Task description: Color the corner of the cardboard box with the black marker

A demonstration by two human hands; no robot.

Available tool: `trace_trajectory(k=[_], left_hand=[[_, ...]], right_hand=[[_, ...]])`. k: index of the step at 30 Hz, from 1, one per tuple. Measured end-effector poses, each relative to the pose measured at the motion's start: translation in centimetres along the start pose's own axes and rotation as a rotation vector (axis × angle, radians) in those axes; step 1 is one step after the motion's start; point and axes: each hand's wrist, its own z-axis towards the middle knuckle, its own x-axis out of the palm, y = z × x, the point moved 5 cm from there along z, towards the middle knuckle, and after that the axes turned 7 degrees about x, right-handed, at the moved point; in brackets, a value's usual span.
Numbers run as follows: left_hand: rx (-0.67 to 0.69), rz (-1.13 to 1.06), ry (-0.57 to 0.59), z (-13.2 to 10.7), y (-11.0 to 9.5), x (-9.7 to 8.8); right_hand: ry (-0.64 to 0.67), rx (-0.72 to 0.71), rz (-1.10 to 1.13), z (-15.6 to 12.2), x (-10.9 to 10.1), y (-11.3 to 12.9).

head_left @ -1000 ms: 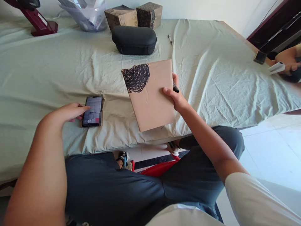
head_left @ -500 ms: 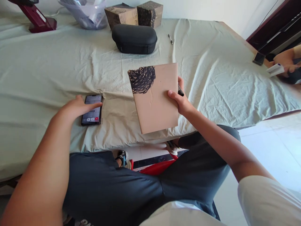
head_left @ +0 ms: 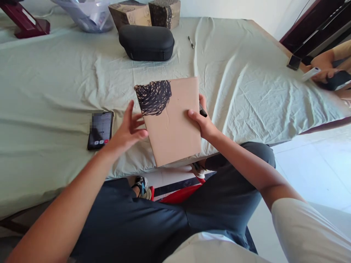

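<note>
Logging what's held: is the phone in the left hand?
No, the phone lies on the cloth, while the left hand is open near the cardboard.

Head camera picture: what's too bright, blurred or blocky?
Head view: the floor at right is very bright, its tile lines faint; head view: a blocky patch hides the upper left of the phone; head view: strokes in the scribble on the cardboard look distinct, not strongly blurred.
</note>
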Motion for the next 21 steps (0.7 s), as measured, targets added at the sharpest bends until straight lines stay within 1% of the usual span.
trace_trajectory(k=[1,3,4,6,8,10,11,13,15,16,19,21], left_hand=[[0.047,-0.124,0.03,-0.2,0.0,1.7],[0.059,-0.264,0.036,-0.7,0.4,4.2],[0.05,-0.291,0.024,-1.0,0.5,5.0],[0.03,-0.317,-0.014,-1.4,0.7,5.7],[0.027,-0.334,-0.058,-1.7,0.7,5.9],[0.036,-0.357,-0.101,-1.7,0.5,5.9],[0.04,-0.366,-0.115,-1.7,0.4,6.0],[0.038,-0.387,-0.135,-1.6,0.3,6.3],[0.019,-0.412,-0.148,-1.7,0.3,6.6],[0.003,-0.423,-0.154,-1.7,0.4,6.8],[-0.041,-0.436,-0.169,-2.0,0.4,7.0],[-0.055,-0.432,-0.185,-2.2,0.4,7.0]], right_hand=[[-0.003,0.015,-0.005,0.0,0.0,-0.2],[-0.004,0.044,-0.034,0.2,-0.1,-0.6],[-0.008,0.05,-0.058,0.3,-0.3,-0.7],[-0.058,0.01,-0.12,0.5,-0.8,0.0],[-0.173,-0.127,-0.189,0.6,-1.1,2.0],[-0.29,-0.342,-0.258,0.3,-0.9,4.8],[-0.321,-0.459,-0.291,-0.1,-0.4,6.2],[-0.335,-0.664,-0.362,-0.8,1.1,8.2],[-0.311,-0.8,-0.426,-1.5,2.9,8.9],[-0.276,-0.836,-0.45,-1.8,3.8,8.8],[-0.13,-0.838,-0.493,-2.5,5.9,7.5],[-0.067,-0.838,-0.501,-3.0,6.7,6.9]])
